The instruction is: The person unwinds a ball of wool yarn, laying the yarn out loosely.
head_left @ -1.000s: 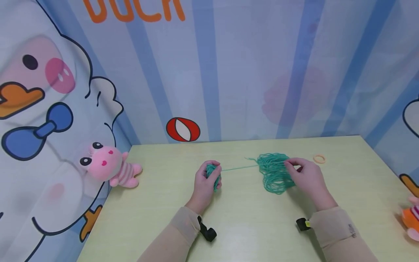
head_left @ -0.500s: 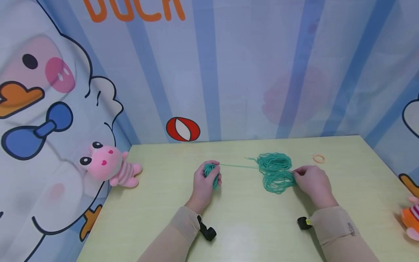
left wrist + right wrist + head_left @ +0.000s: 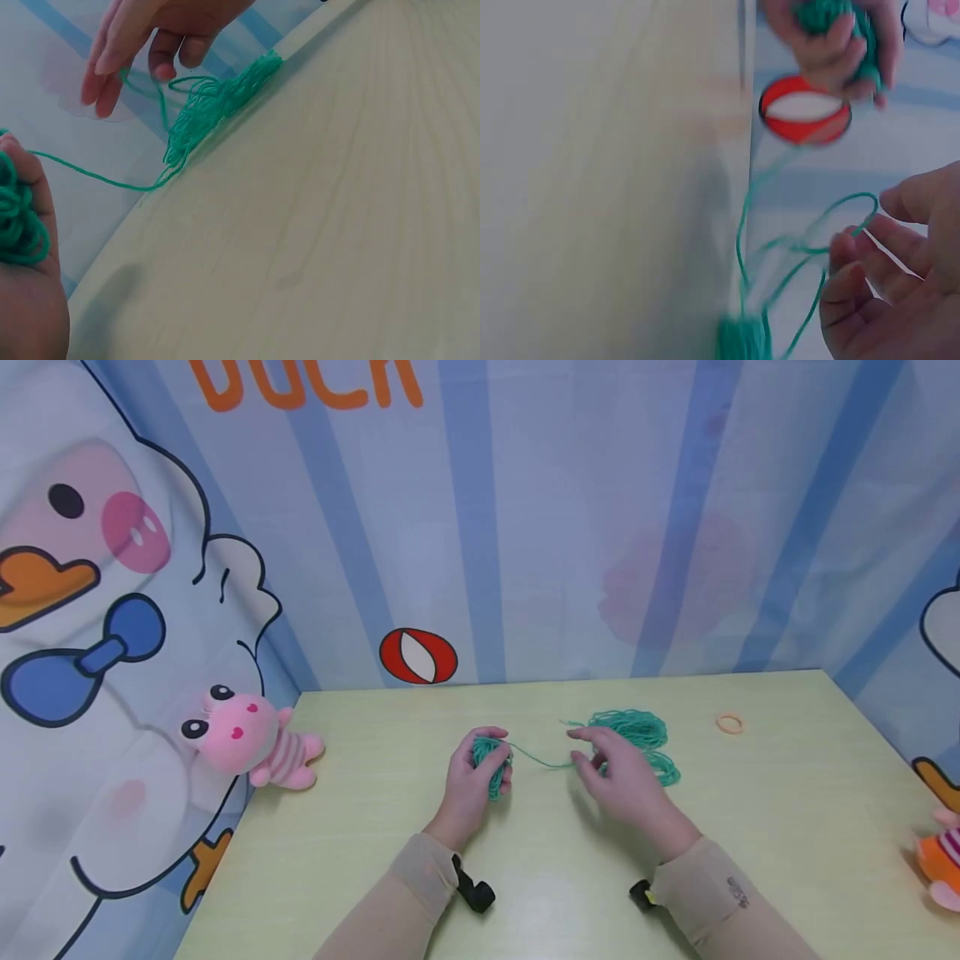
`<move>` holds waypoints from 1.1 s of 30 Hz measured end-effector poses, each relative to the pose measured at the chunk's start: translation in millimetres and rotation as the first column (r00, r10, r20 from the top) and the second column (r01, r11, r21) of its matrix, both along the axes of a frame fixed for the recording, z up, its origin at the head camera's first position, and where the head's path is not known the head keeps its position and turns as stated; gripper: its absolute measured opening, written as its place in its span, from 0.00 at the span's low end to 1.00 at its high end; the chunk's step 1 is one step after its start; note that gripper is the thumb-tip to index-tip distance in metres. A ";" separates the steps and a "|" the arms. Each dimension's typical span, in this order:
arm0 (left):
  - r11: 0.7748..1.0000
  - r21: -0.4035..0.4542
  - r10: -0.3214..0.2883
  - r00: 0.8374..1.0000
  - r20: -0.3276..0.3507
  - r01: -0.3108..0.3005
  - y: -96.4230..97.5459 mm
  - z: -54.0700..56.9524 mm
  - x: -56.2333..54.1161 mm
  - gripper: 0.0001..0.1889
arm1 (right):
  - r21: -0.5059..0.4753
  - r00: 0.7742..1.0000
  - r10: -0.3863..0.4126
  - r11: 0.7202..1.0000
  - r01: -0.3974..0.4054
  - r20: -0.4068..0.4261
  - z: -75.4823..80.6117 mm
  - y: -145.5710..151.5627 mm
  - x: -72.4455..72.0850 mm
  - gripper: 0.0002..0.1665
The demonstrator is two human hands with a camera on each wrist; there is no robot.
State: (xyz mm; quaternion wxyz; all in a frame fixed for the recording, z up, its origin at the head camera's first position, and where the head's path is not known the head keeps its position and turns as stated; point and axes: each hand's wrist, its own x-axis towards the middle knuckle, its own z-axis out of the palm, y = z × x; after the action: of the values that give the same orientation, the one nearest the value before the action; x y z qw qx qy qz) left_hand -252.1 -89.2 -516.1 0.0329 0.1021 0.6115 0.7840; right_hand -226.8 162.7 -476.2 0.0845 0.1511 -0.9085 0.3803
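My left hand [image 3: 468, 781] grips a small bundle of green yarn [image 3: 489, 768], with the fingers and thumb wrapped round it. A slack strand [image 3: 536, 760] runs from this bundle toward the loose yarn pile [image 3: 637, 727] on the table. My right hand [image 3: 622, 777] is in front of the pile, partly covering it. In the right wrist view, a lifted loop of yarn [image 3: 855, 196] passes among the right hand's bent fingers [image 3: 847, 289]. The left wrist view also has yarn rising from the pile to that hand; the exact contact is hard to see.
An orange ring [image 3: 729, 723] lies right of the pile. A pink plush toy [image 3: 255, 739] rests at the table's left edge, and an orange-and-pink toy [image 3: 945, 860] is at the far right. Behind the table [image 3: 360, 843] hangs a printed cloth [image 3: 540, 527].
My right hand has moved left from the pile's right side to its front left. The strand between bundle and pile has gone from taut to sagging. My left hand has barely moved.
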 end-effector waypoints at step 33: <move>0.999 -0.024 -0.040 0.999 -0.009 0.040 0.4 3.6 3.9 0.12 | -0.085 0.995 -0.081 0.993 0.085 0.050 10.5 10.8 -4.6 0.16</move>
State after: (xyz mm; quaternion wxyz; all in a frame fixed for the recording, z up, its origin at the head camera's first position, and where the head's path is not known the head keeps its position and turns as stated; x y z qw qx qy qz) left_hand -248.2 -88.8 -512.5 0.0467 0.1177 0.6188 0.7753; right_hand -231.3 173.5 -465.7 0.0857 0.1006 -0.8982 0.4192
